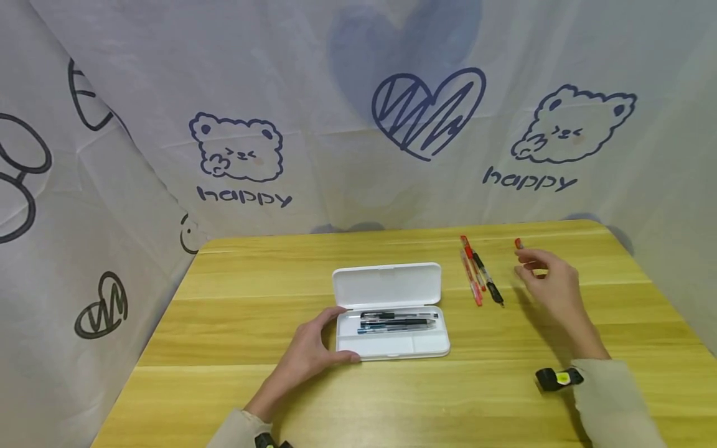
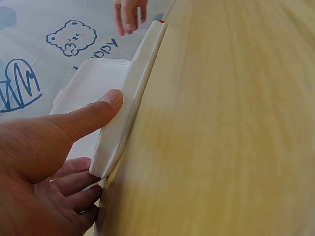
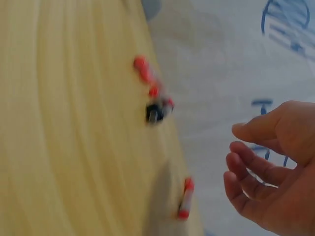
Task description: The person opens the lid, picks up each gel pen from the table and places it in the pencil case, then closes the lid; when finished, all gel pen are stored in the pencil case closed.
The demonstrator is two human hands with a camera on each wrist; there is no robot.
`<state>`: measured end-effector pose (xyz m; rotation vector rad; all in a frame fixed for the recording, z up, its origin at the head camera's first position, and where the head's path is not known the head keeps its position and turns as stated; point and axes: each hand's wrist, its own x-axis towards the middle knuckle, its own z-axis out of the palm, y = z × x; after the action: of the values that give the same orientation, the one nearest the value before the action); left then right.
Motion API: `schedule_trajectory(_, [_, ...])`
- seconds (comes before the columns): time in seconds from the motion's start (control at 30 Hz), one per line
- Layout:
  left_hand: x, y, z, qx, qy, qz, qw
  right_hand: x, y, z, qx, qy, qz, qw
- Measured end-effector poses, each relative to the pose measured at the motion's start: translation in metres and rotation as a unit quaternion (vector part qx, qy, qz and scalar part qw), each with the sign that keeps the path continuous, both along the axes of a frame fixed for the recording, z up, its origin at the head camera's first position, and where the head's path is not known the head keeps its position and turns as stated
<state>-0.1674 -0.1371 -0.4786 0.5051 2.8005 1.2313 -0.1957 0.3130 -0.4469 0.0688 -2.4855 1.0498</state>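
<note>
We note the left hand point(image 1: 310, 348) gripping the white case point(image 1: 386, 286) between thumb and fingers, likely to steady it; right hand point(image 1: 551, 280) empty, narrowly parted, red-tipped pen point(image 1: 518, 243) just beyond.

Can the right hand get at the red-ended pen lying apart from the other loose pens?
Likely yes. The right hand hovers close by, holding nothing; no object seems to block the red-ended pen, and the other loose pens lie off to one side.
</note>
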Motion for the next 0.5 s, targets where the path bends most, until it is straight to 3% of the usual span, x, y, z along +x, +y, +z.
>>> schedule_trajectory(0.2, [0.0, 0.0, -0.001, 0.001, -0.002, 0.003, 1.0, 0.0, 0.027, -0.012, 0.017, -0.067, -0.014, 0.9975])
schedule_trajectory(0.5, [0.0, -0.001, -0.001, 0.0, 0.001, 0.001, 1.0, -0.001, 0.042, -0.026, 0.063, -0.116, -0.016, 0.9912])
